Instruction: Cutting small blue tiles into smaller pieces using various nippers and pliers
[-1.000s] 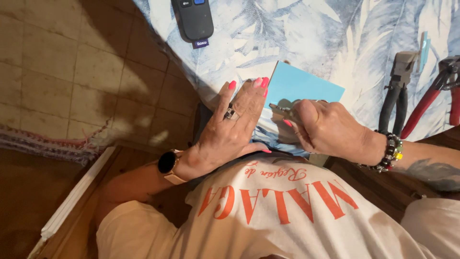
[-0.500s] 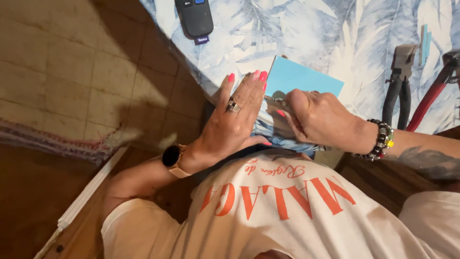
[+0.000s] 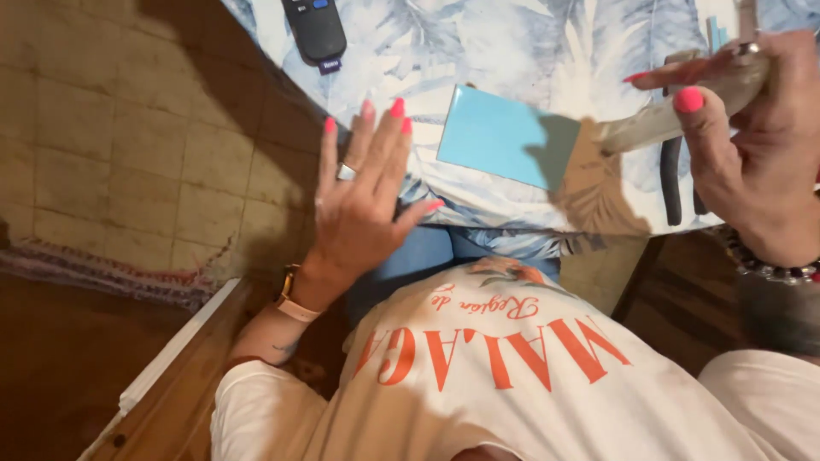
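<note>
The left hand (image 3: 359, 205) lay flat with fingers spread wide, holding nothing — its fingertips rested at the edge of the leaf-patterned tablecloth (image 3: 512, 51). The right hand (image 3: 752, 145) was raised over the table, fingers and thumb closed around a pale, blurred strip (image 3: 675, 115) — what kind of thing, I could not tell. A light blue card (image 3: 500, 137) lay on the cloth between the hands, touched by neither. Black-handled pliers (image 3: 675, 183) lay beneath the right hand, a remote control (image 3: 314, 30) well apart.

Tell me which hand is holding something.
The right hand, raised at the right, grips a pale tool. The left hand is spread flat and empty.
</note>
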